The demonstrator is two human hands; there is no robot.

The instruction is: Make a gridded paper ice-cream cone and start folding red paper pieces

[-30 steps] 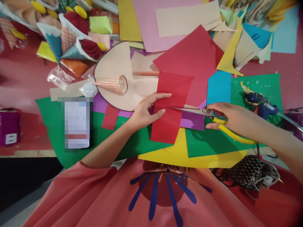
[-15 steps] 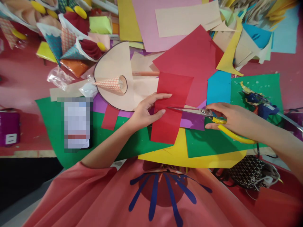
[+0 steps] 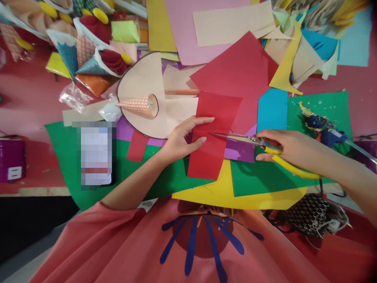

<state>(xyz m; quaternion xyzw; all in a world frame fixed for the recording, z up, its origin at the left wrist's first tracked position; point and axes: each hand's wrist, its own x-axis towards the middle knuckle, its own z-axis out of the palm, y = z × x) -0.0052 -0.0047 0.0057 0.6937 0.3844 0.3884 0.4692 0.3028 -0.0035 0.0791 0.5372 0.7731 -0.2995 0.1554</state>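
My left hand (image 3: 185,139) holds a strip of red paper (image 3: 213,112) by its left edge. Its thumb and index finger lie over the front while the other fingers are partly hidden behind the sheet. From the right, my right hand (image 3: 290,147) grips scissors (image 3: 272,150) with yellow handles, one of them swung down toward the wrist. The steel blades point left and reach across the middle of the red strip, their tip near my left thumb. Beneath the strip lie purple paper (image 3: 240,150) and a larger red sheet (image 3: 235,78).
Left of my hands are a beige part-circle (image 3: 143,78) carrying a checked cone (image 3: 137,105), and a phone (image 3: 96,155) on green paper (image 3: 67,157). Finished-looking paper cones (image 3: 88,41) crowd the far left. A glue gun (image 3: 326,131) rests at right, below paper scraps (image 3: 309,51).
Almost nothing differs. The red strip and the scissors have shifted very slightly to the right; both hands keep their hold.
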